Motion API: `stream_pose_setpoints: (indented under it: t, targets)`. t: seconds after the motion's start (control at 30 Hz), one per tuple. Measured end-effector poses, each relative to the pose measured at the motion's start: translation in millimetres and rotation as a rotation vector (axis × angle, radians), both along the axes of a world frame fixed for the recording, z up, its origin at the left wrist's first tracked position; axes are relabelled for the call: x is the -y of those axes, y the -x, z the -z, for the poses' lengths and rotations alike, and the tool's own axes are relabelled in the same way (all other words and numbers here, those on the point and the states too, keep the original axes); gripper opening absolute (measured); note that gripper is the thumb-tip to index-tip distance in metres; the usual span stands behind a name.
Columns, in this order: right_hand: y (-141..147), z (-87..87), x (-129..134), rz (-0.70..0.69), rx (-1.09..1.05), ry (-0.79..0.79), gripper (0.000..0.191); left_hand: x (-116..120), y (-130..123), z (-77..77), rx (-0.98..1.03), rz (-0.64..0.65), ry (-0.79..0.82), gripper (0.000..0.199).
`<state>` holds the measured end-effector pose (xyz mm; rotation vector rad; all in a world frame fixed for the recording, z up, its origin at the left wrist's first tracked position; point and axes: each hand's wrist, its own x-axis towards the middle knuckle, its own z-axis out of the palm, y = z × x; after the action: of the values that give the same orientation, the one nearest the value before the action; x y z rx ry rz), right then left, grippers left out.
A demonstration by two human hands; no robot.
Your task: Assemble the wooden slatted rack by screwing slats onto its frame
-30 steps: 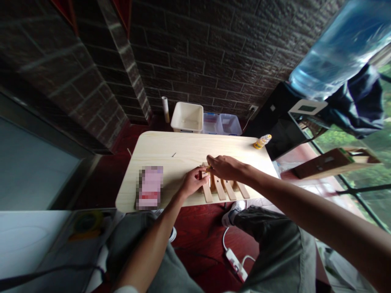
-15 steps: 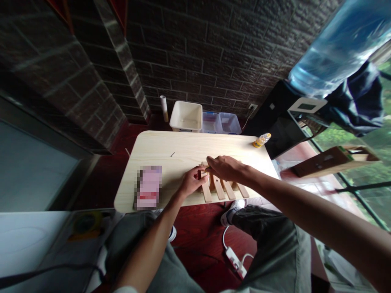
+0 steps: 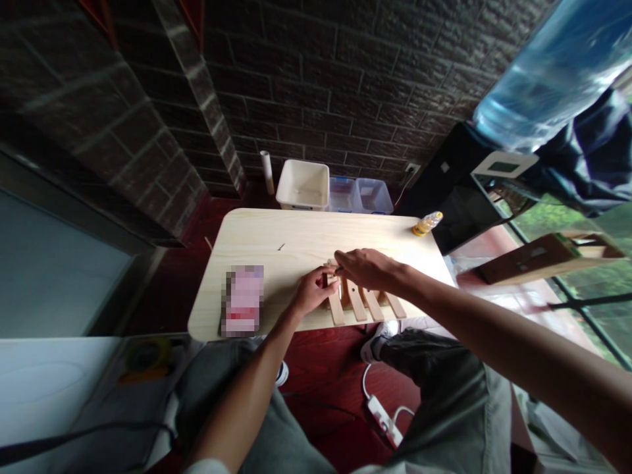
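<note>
A light wooden piece with several parallel slats lies at the near edge of the table, with dark holes in some slats. At its left end, my left hand pinches the end of the leftmost slat between thumb and fingers. My right hand is closed just above the same slat, its fingertips close to those of the left. Whatever it grips is small and mostly hidden by the fingers. Farther left on the table is a thin dark metal piece, too small to name.
The pale table carries a blurred-out pink phone-shaped item at left and a yellow-capped clear bottle at the far right corner. Behind it stand a cream bin and clear plastic boxes. A power strip lies on the floor.
The whole view has shifted slightly. Both hands remain at the left end of the slatted piece, with the right hand turned a little.
</note>
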<state>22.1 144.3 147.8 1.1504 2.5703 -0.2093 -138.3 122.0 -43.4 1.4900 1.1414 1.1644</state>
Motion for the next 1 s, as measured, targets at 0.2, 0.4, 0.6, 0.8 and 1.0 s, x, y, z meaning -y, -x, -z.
stream_pose_setpoints:
  t: [0.2,0.4,0.6,0.8,1.0]
  targets:
    - [-0.7,-2.9,0.9,0.039,0.019,0.016,0.031,0.3,-0.2,2.9,-0.013,-0.009,0.004,0.036]
    - [-1.9,-10.4,5.7,-0.078,-0.012,-0.014,0.025,-0.4,-1.5,-0.2,0.018,0.019,0.010,0.036]
    - [0.2,-7.6,4.8,-0.022,0.041,0.015,0.023,-0.4,-1.1,0.4,0.024,0.022,0.014,0.038]
    - [1.6,-8.6,6.3,0.027,0.070,0.006,0.031,0.2,1.3,-2.5,-0.016,0.009,0.025,0.038]
    - [-2.5,-11.0,5.4,-0.058,0.004,0.004,0.027,-0.7,0.5,-3.0,-0.001,0.023,-0.004,0.036]
